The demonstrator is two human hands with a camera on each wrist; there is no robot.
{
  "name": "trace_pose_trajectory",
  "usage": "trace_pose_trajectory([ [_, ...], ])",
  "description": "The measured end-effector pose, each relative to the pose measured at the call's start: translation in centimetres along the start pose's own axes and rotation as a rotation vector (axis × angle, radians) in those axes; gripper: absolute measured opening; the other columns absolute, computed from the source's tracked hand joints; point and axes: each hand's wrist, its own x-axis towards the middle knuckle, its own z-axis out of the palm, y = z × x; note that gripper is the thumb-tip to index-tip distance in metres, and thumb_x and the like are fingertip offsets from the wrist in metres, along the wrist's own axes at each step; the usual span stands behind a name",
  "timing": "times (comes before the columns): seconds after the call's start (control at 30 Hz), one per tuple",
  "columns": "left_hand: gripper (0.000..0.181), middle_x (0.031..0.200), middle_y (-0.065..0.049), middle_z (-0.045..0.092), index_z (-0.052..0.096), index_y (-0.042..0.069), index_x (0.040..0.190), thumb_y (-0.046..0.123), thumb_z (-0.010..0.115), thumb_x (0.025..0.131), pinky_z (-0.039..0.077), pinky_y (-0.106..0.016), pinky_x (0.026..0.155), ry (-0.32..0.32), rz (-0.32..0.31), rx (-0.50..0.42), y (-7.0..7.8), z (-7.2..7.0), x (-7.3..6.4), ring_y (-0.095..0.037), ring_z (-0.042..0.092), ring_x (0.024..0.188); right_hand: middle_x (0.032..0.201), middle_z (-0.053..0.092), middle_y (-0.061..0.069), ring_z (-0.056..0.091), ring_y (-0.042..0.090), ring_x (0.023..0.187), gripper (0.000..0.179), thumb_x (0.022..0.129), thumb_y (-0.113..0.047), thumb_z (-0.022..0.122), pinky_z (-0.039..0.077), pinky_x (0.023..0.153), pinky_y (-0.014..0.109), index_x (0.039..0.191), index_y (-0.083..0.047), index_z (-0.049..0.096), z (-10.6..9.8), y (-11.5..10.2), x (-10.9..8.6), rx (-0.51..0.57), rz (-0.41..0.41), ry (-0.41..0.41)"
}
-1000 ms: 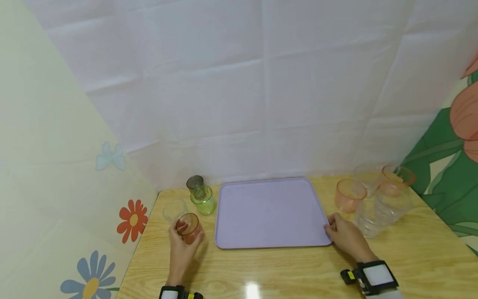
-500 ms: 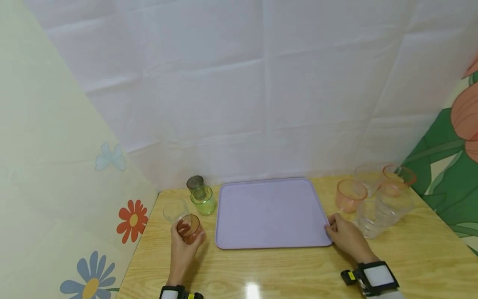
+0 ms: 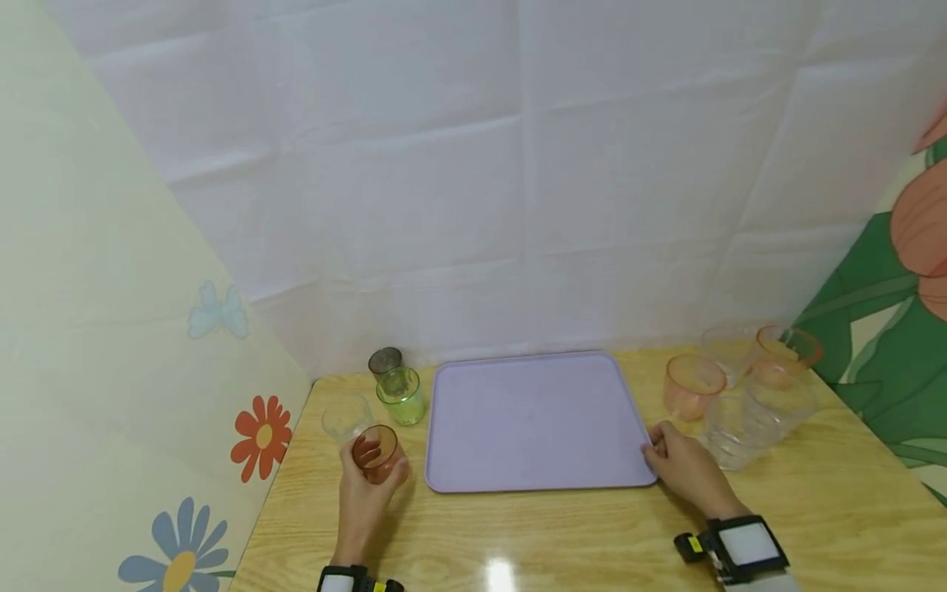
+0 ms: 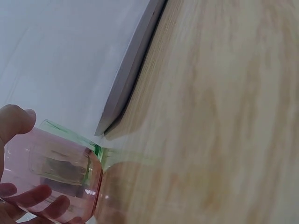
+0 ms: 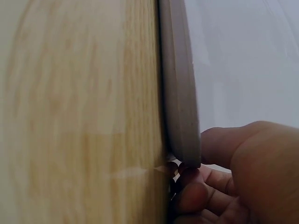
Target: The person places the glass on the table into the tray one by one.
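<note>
My left hand (image 3: 361, 503) grips a transparent reddish-orange cup (image 3: 375, 462), thumb on its right side and fingers curled round the left. The left wrist view shows that cup (image 4: 56, 149) upright, fingers partly seen through its wall, a green cup behind it. A flat lilac tray (image 3: 533, 423) lies on the table in the middle. At its near right corner, my right hand (image 3: 688, 467) pinches the rim. In the right wrist view, the thumb lies over the tray's edge (image 5: 182, 93) and curled fingers tuck beneath.
Left of the tray stand a green cup (image 3: 403, 403), a dark grey cup (image 3: 385, 362) and a clear cup (image 3: 344, 418). Several clear and orange cups cluster on the right, a peach cup (image 3: 691, 395) nearest the tray. A white cloth wall (image 3: 444, 205) rises behind the wooden table (image 3: 584, 534).
My left hand and the reddish-orange cup have shifted very slightly to the right. The right hand keeps its grip on the tray, which stays in place.
</note>
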Motion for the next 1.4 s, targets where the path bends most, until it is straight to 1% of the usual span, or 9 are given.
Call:
trace_pose_trajectory([
  [0.13, 0.083, 0.125, -0.013, 0.057, 0.035, 0.008, 0.139, 0.027, 0.085, 0.076, 0.051, -0.017, 0.086, 0.000, 0.001, 0.007, 0.2, 0.0, 0.0, -0.027, 0.060, 0.114, 0.073, 0.056, 0.001, 0.049, 0.012, 0.063, 0.020, 0.090, -0.018, 0.063, 0.037, 0.056, 0.026, 0.098, 0.000, 0.056, 0.0, 0.0, 0.0, 0.009, -0.006, 0.002],
  [0.43, 0.083, 0.125, -0.013, 0.057, 0.037, 0.008, 0.138, 0.031, 0.085, 0.075, 0.053, -0.022, 0.088, -0.011, 0.029, 0.018, 1.0, 0.0, 0.0, -0.026, 0.058, 0.116, 0.073, 0.056, 0.001, 0.049, 0.013, 0.064, 0.020, 0.090, -0.017, 0.062, 0.037, 0.056, 0.027, 0.099, 0.000, 0.057, -0.2, -0.2, -0.1, 0.013, -0.005, -0.009],
  [0.63, 0.078, 0.124, -0.005, 0.057, 0.039, 0.012, 0.135, 0.027, 0.086, 0.075, 0.051, -0.015, 0.085, -0.009, 0.053, 0.001, 1.6, 0.2, 0.1, -0.014, 0.055, 0.112, 0.073, 0.055, 0.001, 0.049, 0.013, 0.064, 0.020, 0.091, -0.017, 0.062, 0.037, 0.055, 0.026, 0.099, 0.001, 0.057, -0.2, -0.1, -0.1, 0.015, -0.002, -0.013],
  [0.73, 0.076, 0.123, -0.001, 0.057, 0.039, 0.013, 0.134, 0.025, 0.086, 0.075, 0.049, -0.013, 0.086, 0.000, 0.068, 0.023, 1.9, 0.4, 0.2, -0.010, 0.054, 0.110, 0.073, 0.055, 0.001, 0.049, 0.013, 0.063, 0.020, 0.090, -0.017, 0.062, 0.037, 0.055, 0.026, 0.099, 0.000, 0.057, -0.2, -0.1, -0.1, 0.013, 0.001, -0.011],
  [0.9, 0.077, 0.123, -0.006, 0.058, 0.039, 0.011, 0.135, 0.023, 0.085, 0.076, 0.046, -0.013, 0.088, 0.003, 0.093, 0.040, 2.4, 0.5, 0.4, -0.013, 0.054, 0.111, 0.073, 0.056, 0.001, 0.049, 0.013, 0.063, 0.020, 0.090, -0.017, 0.063, 0.037, 0.056, 0.026, 0.099, 0.000, 0.057, -0.2, -0.2, -0.1, 0.015, -0.001, -0.005],
  [1.0, 0.077, 0.122, -0.009, 0.058, 0.039, 0.010, 0.136, 0.022, 0.085, 0.076, 0.048, -0.014, 0.087, 0.000, 0.098, 0.035, 2.6, 0.4, 0.5, -0.016, 0.055, 0.111, 0.074, 0.056, 0.001, 0.049, 0.012, 0.064, 0.020, 0.091, -0.018, 0.063, 0.037, 0.056, 0.026, 0.099, 0.000, 0.057, -0.2, -0.2, -0.1, 0.017, -0.004, -0.004],
  [1.17, 0.077, 0.122, -0.007, 0.058, 0.038, 0.012, 0.137, 0.023, 0.085, 0.076, 0.049, -0.015, 0.086, -0.004, 0.106, 0.041, 2.7, 0.4, 0.7, -0.015, 0.054, 0.112, 0.074, 0.056, 0.001, 0.048, 0.012, 0.064, 0.020, 0.092, -0.017, 0.063, 0.036, 0.056, 0.027, 0.100, 0.001, 0.057, -0.3, -0.2, 0.0, 0.021, -0.004, -0.008],
  [1.27, 0.077, 0.122, -0.005, 0.057, 0.038, 0.012, 0.136, 0.024, 0.085, 0.076, 0.046, -0.013, 0.086, -0.002, 0.108, 0.050, 2.8, 0.4, 0.9, -0.013, 0.054, 0.112, 0.074, 0.056, 0.001, 0.048, 0.012, 0.064, 0.020, 0.091, -0.017, 0.064, 0.037, 0.056, 0.027, 0.100, 0.001, 0.057, -0.3, -0.2, -0.1, 0.018, -0.004, -0.008],
  [1.4, 0.077, 0.123, -0.002, 0.056, 0.038, 0.012, 0.136, 0.024, 0.085, 0.076, 0.044, -0.010, 0.087, -0.014, 0.110, 0.028, 2.9, 0.6, 1.2, -0.013, 0.053, 0.113, 0.075, 0.057, 0.001, 0.049, 0.012, 0.064, 0.021, 0.091, -0.017, 0.064, 0.038, 0.057, 0.027, 0.100, 0.001, 0.057, -0.3, -0.1, -0.1, 0.021, -0.007, -0.003],
])
